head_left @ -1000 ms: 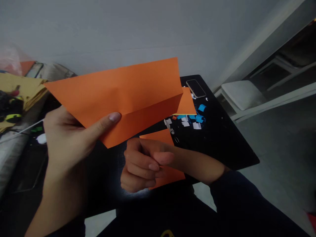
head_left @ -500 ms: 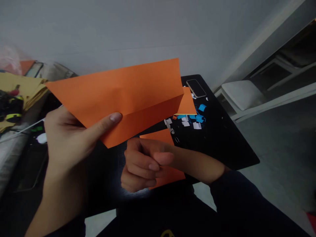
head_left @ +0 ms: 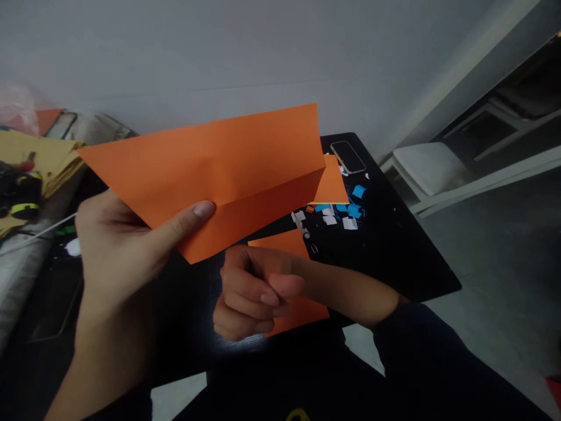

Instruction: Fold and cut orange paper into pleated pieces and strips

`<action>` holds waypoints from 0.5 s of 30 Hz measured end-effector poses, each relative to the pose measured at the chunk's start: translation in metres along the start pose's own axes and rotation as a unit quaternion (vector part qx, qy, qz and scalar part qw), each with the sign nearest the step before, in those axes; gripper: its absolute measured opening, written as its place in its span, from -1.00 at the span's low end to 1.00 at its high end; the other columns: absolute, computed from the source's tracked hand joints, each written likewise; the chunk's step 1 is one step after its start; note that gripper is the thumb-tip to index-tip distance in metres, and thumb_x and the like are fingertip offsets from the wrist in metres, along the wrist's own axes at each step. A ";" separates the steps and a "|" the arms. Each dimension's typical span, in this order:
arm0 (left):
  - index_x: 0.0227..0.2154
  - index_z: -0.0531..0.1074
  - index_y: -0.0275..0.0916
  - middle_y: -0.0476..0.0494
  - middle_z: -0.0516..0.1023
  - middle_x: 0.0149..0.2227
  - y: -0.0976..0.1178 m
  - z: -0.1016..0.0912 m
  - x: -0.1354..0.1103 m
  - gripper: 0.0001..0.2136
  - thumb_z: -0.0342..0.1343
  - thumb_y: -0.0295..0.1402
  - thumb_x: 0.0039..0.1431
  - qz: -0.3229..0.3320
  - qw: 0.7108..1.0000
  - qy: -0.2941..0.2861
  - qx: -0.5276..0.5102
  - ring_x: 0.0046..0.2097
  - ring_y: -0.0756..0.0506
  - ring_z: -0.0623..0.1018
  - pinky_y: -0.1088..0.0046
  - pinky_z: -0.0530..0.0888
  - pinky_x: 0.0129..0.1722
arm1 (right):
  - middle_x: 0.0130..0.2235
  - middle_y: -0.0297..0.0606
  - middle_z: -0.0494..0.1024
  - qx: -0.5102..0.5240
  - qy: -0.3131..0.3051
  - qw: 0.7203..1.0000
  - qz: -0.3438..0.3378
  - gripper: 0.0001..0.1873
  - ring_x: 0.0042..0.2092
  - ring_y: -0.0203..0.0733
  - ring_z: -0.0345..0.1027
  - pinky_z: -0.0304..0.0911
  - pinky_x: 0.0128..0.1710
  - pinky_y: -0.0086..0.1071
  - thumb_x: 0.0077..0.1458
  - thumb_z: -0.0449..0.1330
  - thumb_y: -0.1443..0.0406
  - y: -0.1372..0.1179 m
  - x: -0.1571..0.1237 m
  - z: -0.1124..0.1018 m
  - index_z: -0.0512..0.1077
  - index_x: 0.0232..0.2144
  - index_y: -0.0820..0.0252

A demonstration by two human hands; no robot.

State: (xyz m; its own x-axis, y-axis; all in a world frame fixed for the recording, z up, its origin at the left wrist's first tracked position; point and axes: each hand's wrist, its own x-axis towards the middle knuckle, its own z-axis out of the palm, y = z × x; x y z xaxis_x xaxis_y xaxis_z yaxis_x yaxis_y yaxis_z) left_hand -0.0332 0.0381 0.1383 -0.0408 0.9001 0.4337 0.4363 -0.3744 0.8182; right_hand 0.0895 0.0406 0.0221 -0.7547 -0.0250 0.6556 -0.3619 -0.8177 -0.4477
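Observation:
My left hand (head_left: 127, 251) grips a creased sheet of orange paper (head_left: 258, 146), thumb on the near face and the other fingers hidden behind it. The sheet is held up above the table, with a fold line running along its lower part. Just below it, my right hand (head_left: 252, 295) is curled into a loose fist, and nothing shows in its fingers. Under the right hand and forearm, another orange sheet (head_left: 304, 316) lies on the black table (head_left: 394, 251), partly covered.
Scissors (head_left: 305, 233) lie beside white paper scraps (head_left: 350, 223) and blue scraps (head_left: 354, 210). More orange paper (head_left: 333, 178) and a phone (head_left: 347, 156) are farther back. Yellow paper (head_left: 35, 152) is on the left. A white stool (head_left: 425, 166) stands to the right.
My left hand and the orange sheet have shifted very slightly left. The right hand has barely moved and stays curled.

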 end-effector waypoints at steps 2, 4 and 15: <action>-0.42 0.60 -0.03 0.04 0.71 -0.30 -0.001 0.001 0.000 -0.84 0.46 -0.22 -0.04 0.016 1.000 0.018 -0.013 -0.22 -0.16 0.69 0.23 0.53 -0.33 | -0.57 -0.40 0.57 -0.014 -0.032 0.999 -0.018 -0.40 -0.34 -0.22 0.48 0.38 -0.22 -0.30 -0.27 0.67 0.16 -0.004 0.001 0.002 0.27 -0.60 0.13; -0.42 0.61 -0.03 0.05 0.71 -0.31 -0.001 0.001 0.000 -0.83 0.48 -0.22 -0.06 0.016 0.999 0.025 -0.014 -0.23 -0.15 0.68 0.23 0.54 -0.33 | -0.51 -0.36 0.62 -0.031 -0.072 0.995 -0.056 -0.48 -0.33 -0.23 0.49 0.38 -0.23 -0.32 -0.23 0.65 0.14 -0.008 0.004 0.008 0.35 -0.56 0.14; -0.39 0.61 0.06 0.04 0.71 -0.26 0.003 0.001 -0.001 -0.87 0.44 -0.21 0.01 -0.004 1.000 0.014 -0.010 -0.24 -0.14 0.67 0.21 0.58 -0.30 | -0.55 -0.41 0.59 -0.095 -0.089 0.985 -0.117 -0.55 -0.43 -0.29 0.46 0.37 -0.33 -0.40 -0.09 0.55 -0.03 -0.011 0.009 0.018 0.50 -0.39 0.12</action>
State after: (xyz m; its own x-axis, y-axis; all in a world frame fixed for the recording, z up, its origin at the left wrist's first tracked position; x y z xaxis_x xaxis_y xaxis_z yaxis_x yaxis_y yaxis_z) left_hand -0.0307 0.0366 0.1394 -0.0684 0.8965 0.4378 0.4178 -0.3727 0.8286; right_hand 0.0967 0.0391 0.0439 -0.5378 0.0368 0.8422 -0.6229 -0.6906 -0.3676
